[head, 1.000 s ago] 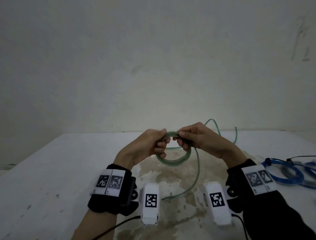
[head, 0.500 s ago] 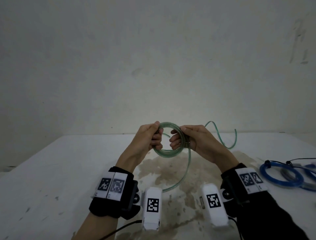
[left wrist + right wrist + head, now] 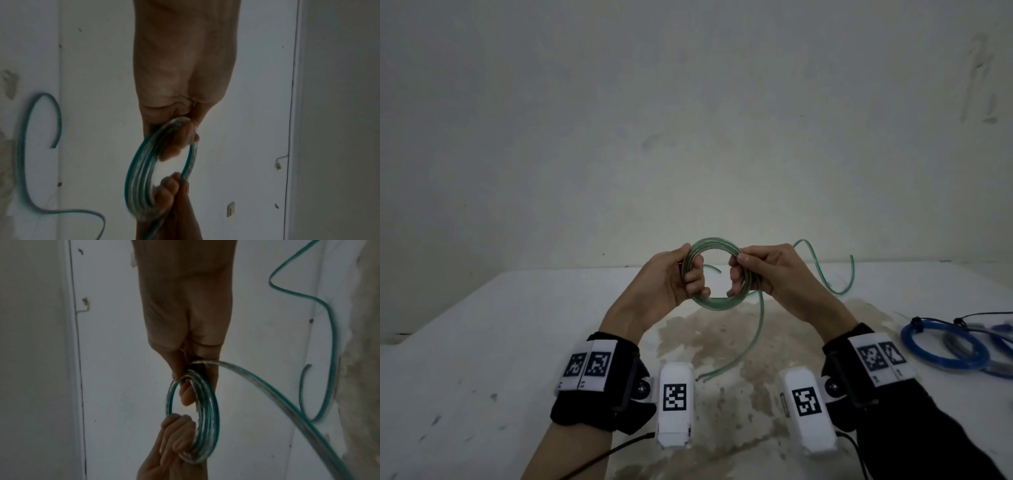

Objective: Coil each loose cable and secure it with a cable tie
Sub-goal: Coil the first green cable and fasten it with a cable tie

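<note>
A clear green cable is wound into a small coil (image 3: 714,301) held upright above the white table (image 3: 482,342). My left hand (image 3: 690,274) grips the coil's left side, fingers curled through the ring. My right hand (image 3: 739,277) grips its right side the same way. The coil (image 3: 141,175) shows edge-on in the left wrist view, and again the coil (image 3: 205,421) in the right wrist view. A loose tail (image 3: 756,329) hangs from the right hand down to the table. Another loose stretch (image 3: 839,284) curls behind the right hand.
Blue coiled cables (image 3: 941,346) with black ties lie at the table's right edge, beside a grey coil (image 3: 959,346). A brownish stain (image 3: 722,342) covers the table middle. A plain wall (image 3: 688,120) stands close behind the table.
Both hands have lifted the coil higher and turned it upright to face me. The loose tail's end has slid across the table toward the coil.
</note>
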